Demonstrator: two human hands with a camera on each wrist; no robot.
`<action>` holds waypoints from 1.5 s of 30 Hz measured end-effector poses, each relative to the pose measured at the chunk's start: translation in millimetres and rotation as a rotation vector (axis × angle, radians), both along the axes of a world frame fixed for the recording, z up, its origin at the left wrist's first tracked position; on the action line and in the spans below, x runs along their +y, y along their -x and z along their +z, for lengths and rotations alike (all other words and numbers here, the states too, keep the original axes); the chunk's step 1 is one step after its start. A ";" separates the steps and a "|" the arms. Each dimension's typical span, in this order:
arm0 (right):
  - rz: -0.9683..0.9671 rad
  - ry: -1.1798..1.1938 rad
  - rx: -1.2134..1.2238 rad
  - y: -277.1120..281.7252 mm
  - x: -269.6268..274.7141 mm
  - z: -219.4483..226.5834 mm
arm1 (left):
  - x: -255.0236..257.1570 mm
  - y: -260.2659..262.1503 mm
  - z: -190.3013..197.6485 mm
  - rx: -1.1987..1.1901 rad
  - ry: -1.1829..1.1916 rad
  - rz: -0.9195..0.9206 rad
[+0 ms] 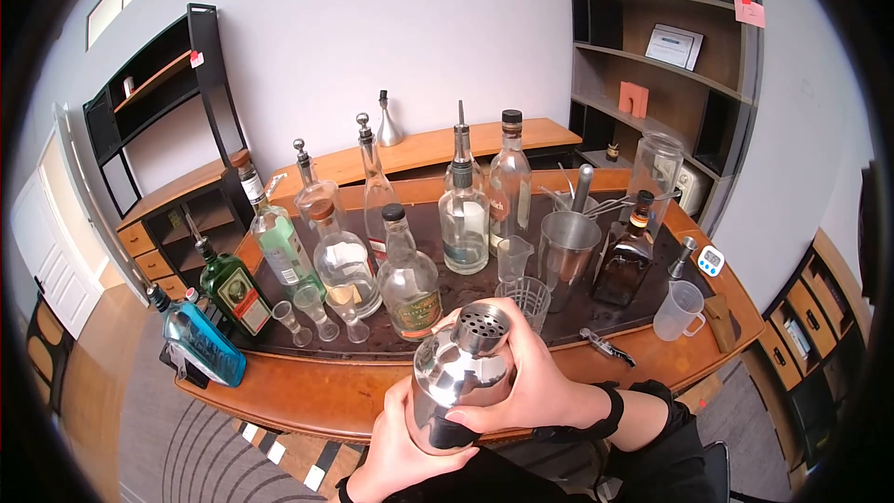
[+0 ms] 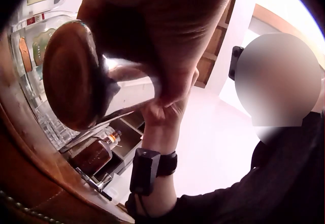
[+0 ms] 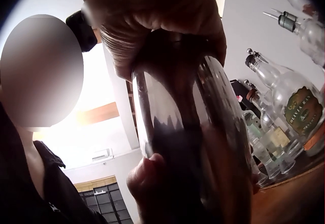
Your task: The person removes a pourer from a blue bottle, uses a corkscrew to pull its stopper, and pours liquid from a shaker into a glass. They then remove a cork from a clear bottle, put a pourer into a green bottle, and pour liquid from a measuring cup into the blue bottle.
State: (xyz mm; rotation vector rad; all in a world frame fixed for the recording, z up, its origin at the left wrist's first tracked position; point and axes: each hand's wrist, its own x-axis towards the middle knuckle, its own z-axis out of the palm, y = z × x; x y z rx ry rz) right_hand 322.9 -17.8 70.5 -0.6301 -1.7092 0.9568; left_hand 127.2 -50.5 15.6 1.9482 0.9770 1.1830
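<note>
A polished metal cocktail shaker (image 1: 456, 374) is held above the front edge of the bar table, tilted a little. Its strainer top (image 1: 484, 328), dotted with holes, is uncovered. My right hand (image 1: 535, 382) grips the upper part of the body, thumb across the front and fingers round the far side. Low on the body, my left hand (image 1: 396, 442) wraps round the side near the base. The left wrist view shows the shaker's round flat base (image 2: 71, 76). Seen from the right wrist, the shaker (image 3: 223, 132) is mostly in shadow, with a left thumb (image 3: 147, 175) on its side.
Several bottles stand on the dark mat, including a clear bottle (image 1: 408, 284) and a brown bottle (image 1: 626, 256). Small stemmed glasses (image 1: 317, 312) are at left. Right are a mixing tin (image 1: 568, 247), a cut glass (image 1: 524, 303), a corkscrew (image 1: 607, 347), a measuring jug (image 1: 678, 312) and a timer (image 1: 711, 261).
</note>
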 end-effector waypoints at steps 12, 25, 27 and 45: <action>0.110 0.143 0.099 -8.3 6.8 1.9 | 0.6 8.9 11.1 -0.087 0.293 -0.224; 0.210 0.151 0.359 -30.9 11.4 18.3 | 10.1 30.6 1.0 -0.380 0.770 -0.507; 0.081 0.140 0.375 -44.0 13.0 19.5 | 16.5 29.9 1.2 -0.375 0.624 -0.328; -0.454 0.157 -0.637 -114.8 -19.7 -71.0 | 48.8 -8.3 -25.6 -0.200 0.202 0.038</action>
